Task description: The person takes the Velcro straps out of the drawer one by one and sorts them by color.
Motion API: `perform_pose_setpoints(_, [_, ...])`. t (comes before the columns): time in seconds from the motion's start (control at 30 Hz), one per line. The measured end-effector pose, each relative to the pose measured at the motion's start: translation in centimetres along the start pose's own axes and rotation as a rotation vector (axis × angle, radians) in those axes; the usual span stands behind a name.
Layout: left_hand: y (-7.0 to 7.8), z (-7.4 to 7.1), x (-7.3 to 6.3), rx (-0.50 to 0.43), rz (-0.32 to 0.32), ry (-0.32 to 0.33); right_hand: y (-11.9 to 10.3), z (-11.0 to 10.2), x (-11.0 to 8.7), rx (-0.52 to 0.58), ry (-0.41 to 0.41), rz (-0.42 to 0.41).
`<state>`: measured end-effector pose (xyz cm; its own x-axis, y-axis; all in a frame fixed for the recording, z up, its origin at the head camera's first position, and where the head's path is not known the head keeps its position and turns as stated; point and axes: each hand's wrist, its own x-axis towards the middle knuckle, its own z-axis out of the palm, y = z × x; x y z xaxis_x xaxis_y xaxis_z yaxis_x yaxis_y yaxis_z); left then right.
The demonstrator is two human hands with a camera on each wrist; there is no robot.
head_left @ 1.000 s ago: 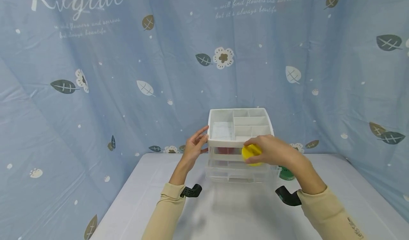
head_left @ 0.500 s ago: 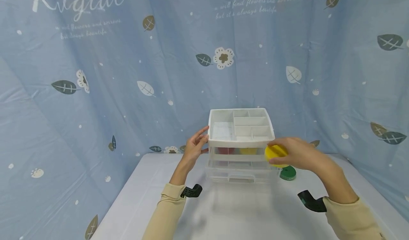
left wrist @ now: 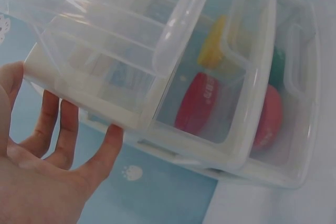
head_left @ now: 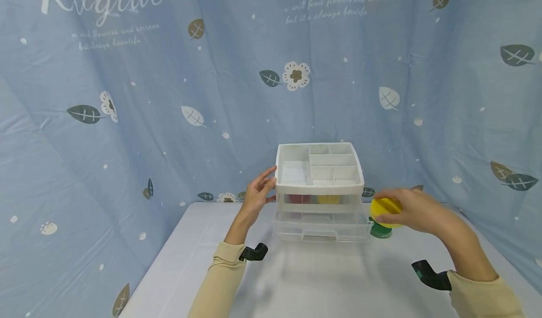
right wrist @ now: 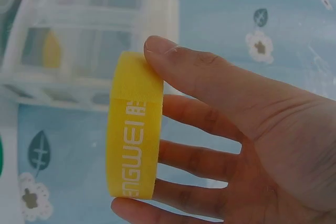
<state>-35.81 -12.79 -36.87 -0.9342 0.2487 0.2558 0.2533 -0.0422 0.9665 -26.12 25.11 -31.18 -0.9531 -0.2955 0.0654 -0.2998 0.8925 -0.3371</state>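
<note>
My right hand pinches a roll of yellow electrical tape between thumb and fingers, just off the right side of a white organizer with clear drawers. White lettering runs along the roll's outer face. Against the organizer's left side, my left hand rests its fingertips near the top tray. A green tape roll lies on the table by the organizer's right front corner, partly behind the yellow one. Through the clear plastic show a red roll and another yellow roll.
The top tray is divided into several compartments. Lower down, a clear drawer juts toward me over the white table. Another red roll and a green item show lower in the organizer. A blue patterned curtain hangs behind.
My right hand has carried the yellow tape roll rightward from the organizer's front to beside it. That uncovers the yellow roll inside the drawer. My left hand stays put.
</note>
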Motion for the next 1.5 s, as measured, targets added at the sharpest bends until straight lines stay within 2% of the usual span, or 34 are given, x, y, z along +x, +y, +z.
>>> perform_pose_setpoints(0.17, [0.0,-0.1,0.1,0.009,0.011,-0.002,1.7,1.4,-0.1,-0.001,-0.038,0.049])
perform_pose_setpoints(0.37, [0.0,-0.1,0.1,0.001,0.003,-0.008,3.7,4.2,0.2,-0.010,-0.069,0.106])
perform_pose_setpoints(0.6, [-1.9,-0.5,1.2,-0.005,0.004,0.014,5.6,7.4,0.7,-0.013,-0.088,0.152])
perform_pose_setpoints(0.77, [-2.3,-0.6,1.2,0.002,0.034,0.029,6.6,9.2,1.1,-0.024,-0.083,0.199])
perform_pose_setpoints(1.03, [-2.3,-0.6,1.3,0.004,0.033,0.033,7.8,11.9,1.3,-0.018,-0.064,0.199])
perform_pose_setpoints(1.27, [-2.2,-0.6,1.3,0.001,0.018,0.020,8.1,13.2,1.6,-0.027,-0.039,0.215])
perform_pose_setpoints(1.5, [-0.7,-0.2,0.5,-0.005,0.006,-0.008,8.6,14.6,1.9,-0.050,-0.023,0.238])
